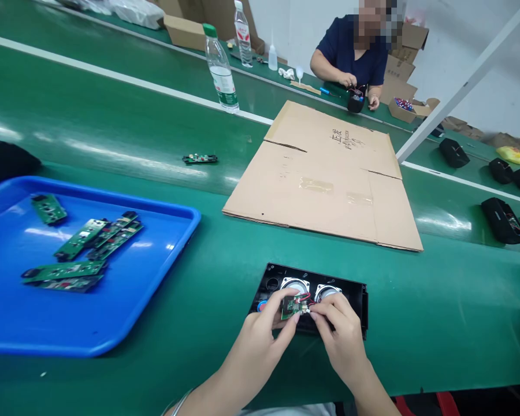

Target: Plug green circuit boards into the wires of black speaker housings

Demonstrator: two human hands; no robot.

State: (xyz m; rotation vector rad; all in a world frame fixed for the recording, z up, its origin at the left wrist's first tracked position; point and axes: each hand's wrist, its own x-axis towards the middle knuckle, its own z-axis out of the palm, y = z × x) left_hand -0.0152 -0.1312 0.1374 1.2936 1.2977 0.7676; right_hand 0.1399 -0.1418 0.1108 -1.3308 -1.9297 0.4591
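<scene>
A small green circuit board [289,307] is gripped between the thumb and fingers of my left hand [266,332]. At the board's right edge, my right hand [341,329] pinches a small wire connector [307,311]. Red and black wires [304,297] loop over the board. Just beneath both hands lies a black speaker housing [359,300] on the green bench, its inner side up. Two round speakers, a left one [295,284] and a right one [328,290], sit in it, partly covered by my fingers. A blue and red round part [262,305] shows at the housing's left side.
On the left, a blue tray [156,289] holds several circuit boards [80,238]. A flattened cardboard sheet [325,179] lies ahead, near a single board [200,159] and a water bottle [222,75]. Black speaker cases [505,221] stand right. Across the bench, a person [351,63] handles another unit.
</scene>
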